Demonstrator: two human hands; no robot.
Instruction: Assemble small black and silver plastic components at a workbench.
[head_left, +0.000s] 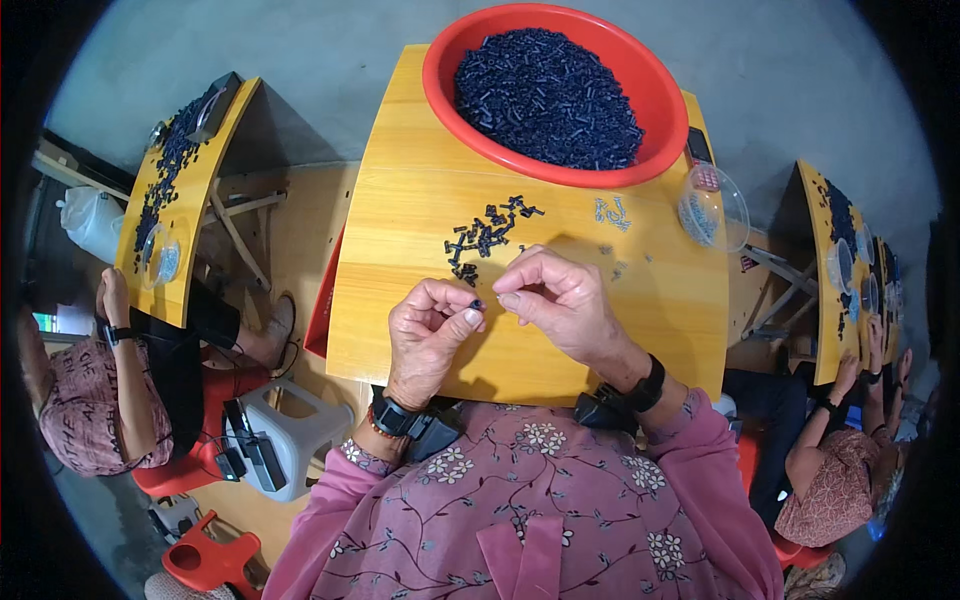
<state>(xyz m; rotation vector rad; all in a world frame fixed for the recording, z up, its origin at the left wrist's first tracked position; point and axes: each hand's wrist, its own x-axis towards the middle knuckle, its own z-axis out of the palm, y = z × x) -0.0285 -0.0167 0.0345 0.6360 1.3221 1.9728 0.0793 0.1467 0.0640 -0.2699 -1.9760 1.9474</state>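
Observation:
My left hand (424, 335) pinches a small black plastic piece (477, 305) between thumb and fingertips, above the near part of the yellow table (385, 270). Close beside it, the thumb and fingers of my right hand (568, 303) are pressed together; what they hold, if anything, is too small to name. Just beyond my hands lies a loose scatter of black plastic pieces (483, 240). To its right are small silvery pieces (612, 213), with a few more strewn nearer to me.
A large red basin (436, 85) heaped with black pieces stands at the table's far end. At the right edge is a clear round tub (735, 215) with silvery pieces. Other people sit at a left table (215, 190) and a right table (820, 260). A grey stool (300, 425) stands at left.

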